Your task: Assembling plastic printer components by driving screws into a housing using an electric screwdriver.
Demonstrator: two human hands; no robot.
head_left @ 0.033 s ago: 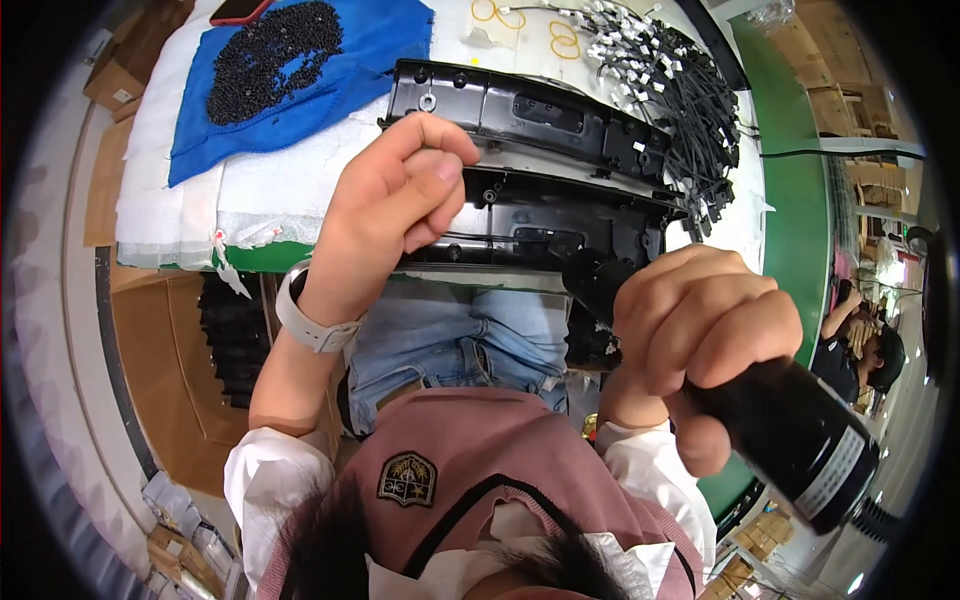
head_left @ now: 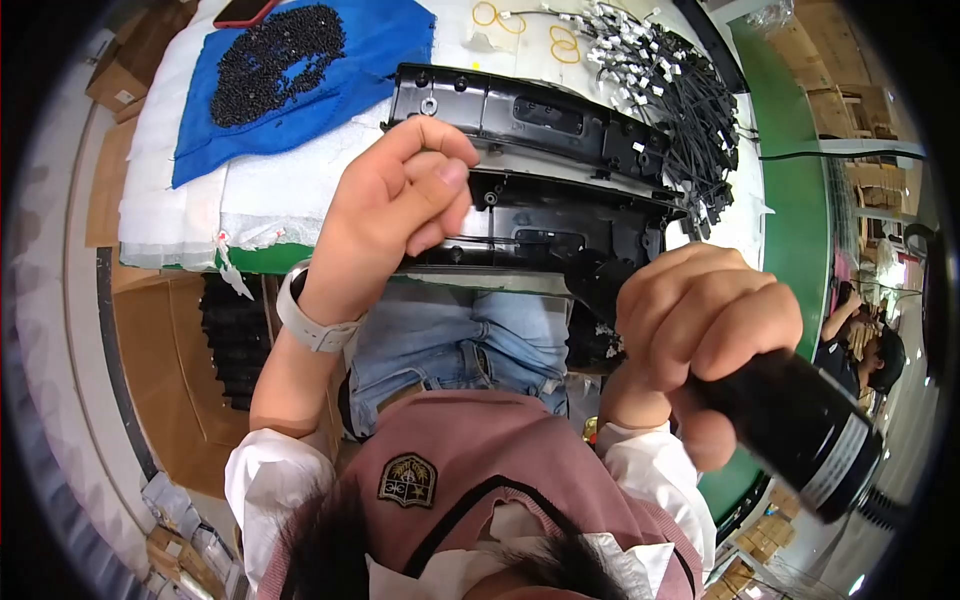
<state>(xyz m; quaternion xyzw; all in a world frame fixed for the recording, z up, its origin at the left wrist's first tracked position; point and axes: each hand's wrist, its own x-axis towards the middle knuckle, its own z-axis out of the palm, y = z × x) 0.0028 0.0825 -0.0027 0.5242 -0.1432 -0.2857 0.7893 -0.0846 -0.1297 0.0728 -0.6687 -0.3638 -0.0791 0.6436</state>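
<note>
A long black plastic panel lies across the white-covered surface, at its near edge. The person's left hand hovers over the panel's near left part, thumb and forefinger pinched together; whether they pinch anything cannot be told. The right hand is clenched around a black electric screwdriver, whose front end points at the panel's near right edge. Beyond the panel's left end, a blue cloth carries a heap of small black screws. Beyond its right end lies a tangle of black cables.
</note>
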